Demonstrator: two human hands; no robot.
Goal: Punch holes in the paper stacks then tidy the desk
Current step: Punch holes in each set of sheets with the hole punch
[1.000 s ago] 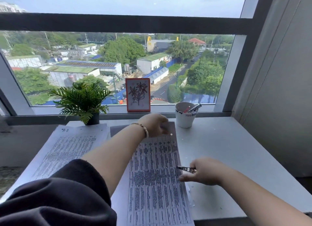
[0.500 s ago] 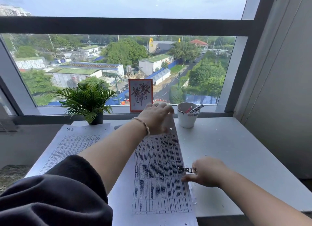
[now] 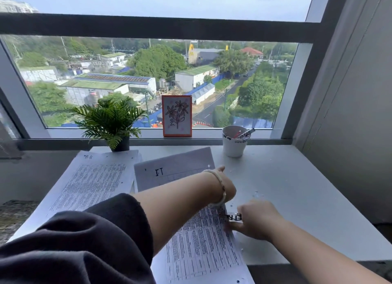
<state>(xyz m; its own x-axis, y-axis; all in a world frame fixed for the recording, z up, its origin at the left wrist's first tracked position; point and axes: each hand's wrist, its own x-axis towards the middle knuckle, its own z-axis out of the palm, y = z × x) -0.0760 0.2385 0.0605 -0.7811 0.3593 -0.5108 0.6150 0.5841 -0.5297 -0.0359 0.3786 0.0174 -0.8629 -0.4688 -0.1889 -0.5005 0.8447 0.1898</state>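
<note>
From the head camera, a white rectangular desk [image 3: 297, 199] stands against a wide window with a dark frame. On it, nearest the person, lies a stack of white printed paper [image 3: 203, 247] covered in dense rows of black text, its near end reaching past the front edge of the desk. The right hand [image 3: 254, 220] rests at the right edge of this stack, fingers curled around a small metal hole punch with black and white markings [image 3: 234, 216]; the punch sits at the paper's margin, and the lower fingers lie flat on the sheet edge. The left hand [image 3: 222, 184], with a pale bead bracelet [image 3: 220, 190] on the wrist and a dark grey sleeve [image 3: 74, 241] pushed up the forearm, crosses over the stack just beyond the punch. It is turned edge-on, so I cannot tell how its fingers are set or whether they hold anything. Beyond it a grey sheet marked with handwritten letters [image 3: 169, 167] lies partly lifted. A second stack of white printed paper [image 3: 95, 177] lies to the left. Small white paper dots [image 3: 257, 195] are scattered on the desk right of the hands. At the back stand a small green potted plant [image 3: 110, 122], an orange-framed flower drawing [image 3: 177, 115] on the sill, and a white cup holding pens [image 3: 234, 141].
</note>
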